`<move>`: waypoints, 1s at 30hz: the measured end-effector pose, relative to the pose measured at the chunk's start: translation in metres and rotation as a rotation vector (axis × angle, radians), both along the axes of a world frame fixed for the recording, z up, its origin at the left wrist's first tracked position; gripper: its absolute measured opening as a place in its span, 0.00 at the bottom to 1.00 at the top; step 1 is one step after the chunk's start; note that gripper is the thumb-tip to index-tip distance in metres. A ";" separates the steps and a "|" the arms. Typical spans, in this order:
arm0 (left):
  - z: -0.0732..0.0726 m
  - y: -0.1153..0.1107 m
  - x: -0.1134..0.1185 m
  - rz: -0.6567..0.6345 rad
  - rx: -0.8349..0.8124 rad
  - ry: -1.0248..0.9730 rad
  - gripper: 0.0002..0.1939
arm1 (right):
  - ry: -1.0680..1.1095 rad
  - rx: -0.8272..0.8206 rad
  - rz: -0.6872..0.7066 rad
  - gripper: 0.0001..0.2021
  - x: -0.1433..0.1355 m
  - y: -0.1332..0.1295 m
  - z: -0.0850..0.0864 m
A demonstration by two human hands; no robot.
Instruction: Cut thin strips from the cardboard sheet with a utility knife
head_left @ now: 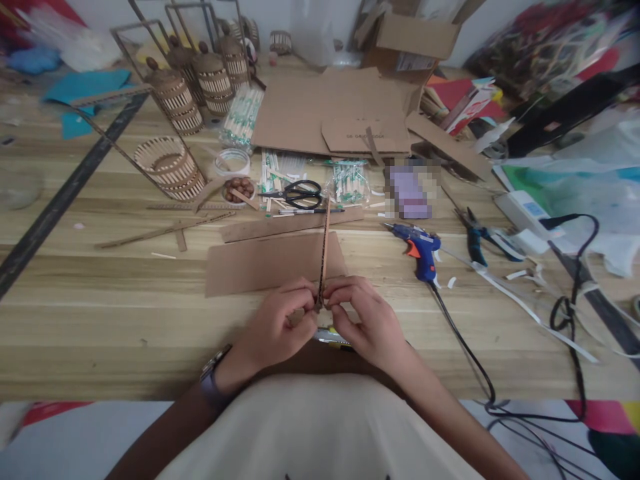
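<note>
Near the table's front edge, my left hand (287, 320) pinches the lower end of a narrow cardboard strip (325, 250) from the left. My right hand (367, 320) has its fingers closed on the same end from the right. The strip points away from me, its corrugated edge showing. Beneath its middle part lies a flat cardboard rectangle (270, 263), with a longer cardboard piece (295, 225) behind it. A yellow and grey cutter (331, 337) lies just below my fingertips, partly covered by my hands.
A blue glue gun (423, 250) with a black cable lies at right, near pliers (475, 237). Black scissors (295, 195) and a bowl of brown beads (239, 191) are behind the cardboard. A slatted basket (173, 170) and several lidded ones stand at left.
</note>
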State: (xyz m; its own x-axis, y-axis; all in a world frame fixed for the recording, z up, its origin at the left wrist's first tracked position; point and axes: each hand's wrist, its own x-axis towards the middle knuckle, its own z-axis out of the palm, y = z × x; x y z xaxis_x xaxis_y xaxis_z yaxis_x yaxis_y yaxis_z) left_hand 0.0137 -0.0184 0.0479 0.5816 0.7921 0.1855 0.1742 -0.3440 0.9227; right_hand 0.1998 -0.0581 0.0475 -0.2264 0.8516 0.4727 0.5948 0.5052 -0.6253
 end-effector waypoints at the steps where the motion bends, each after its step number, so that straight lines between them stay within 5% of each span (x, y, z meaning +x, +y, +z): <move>1: 0.000 0.001 -0.001 -0.005 -0.019 0.002 0.10 | 0.004 -0.019 0.004 0.10 0.001 0.000 0.001; 8: -0.004 -0.002 -0.003 0.021 -0.136 0.076 0.06 | -0.117 0.046 -0.003 0.08 0.004 0.000 0.009; 17: -0.008 -0.005 0.002 0.021 -0.590 -0.072 0.17 | -0.271 0.187 -0.011 0.03 -0.004 0.000 -0.001; 30: -0.017 -0.015 0.008 0.120 -0.594 -0.047 0.18 | -0.116 0.159 -0.134 0.08 -0.011 -0.007 -0.019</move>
